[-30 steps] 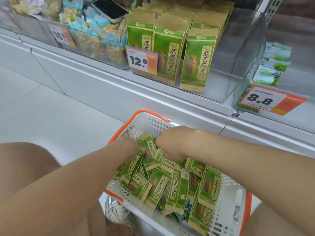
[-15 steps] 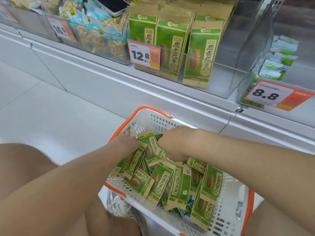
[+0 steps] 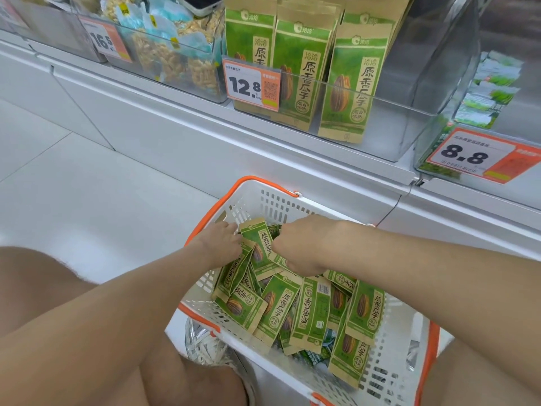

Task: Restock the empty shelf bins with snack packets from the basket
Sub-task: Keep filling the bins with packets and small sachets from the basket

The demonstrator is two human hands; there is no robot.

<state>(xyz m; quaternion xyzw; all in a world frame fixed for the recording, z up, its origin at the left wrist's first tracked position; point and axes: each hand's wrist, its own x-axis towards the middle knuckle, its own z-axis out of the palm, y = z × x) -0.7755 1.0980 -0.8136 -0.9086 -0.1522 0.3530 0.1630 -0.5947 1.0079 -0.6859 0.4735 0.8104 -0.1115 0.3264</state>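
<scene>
A white basket (image 3: 263, 197) with orange rim sits on the floor, holding several green-and-tan sunflower seed packets (image 3: 281, 306). Both hands are inside it. My left hand (image 3: 219, 243) holds a stack of packets on its left side. My right hand (image 3: 304, 244) grips the same stack (image 3: 260, 244) from the right, fingers curled down and hidden among the packets. Above, a clear shelf bin (image 3: 404, 133) holds upright packets of the same kind (image 3: 348, 80) behind a 12.8 price tag (image 3: 251, 86).
A bin of peanut bags (image 3: 175, 54) with a 16.5 tag stands to the left, a phone (image 3: 205, 2) lying on top. On the right, a bin with small green-white packets (image 3: 491, 89) carries an 8.8 tag (image 3: 480, 156). White floor lies left; my knees are below.
Both hands stay in the basket, gathering the packets closer together into one stack. The view has shifted slightly nearer to the shelf.
</scene>
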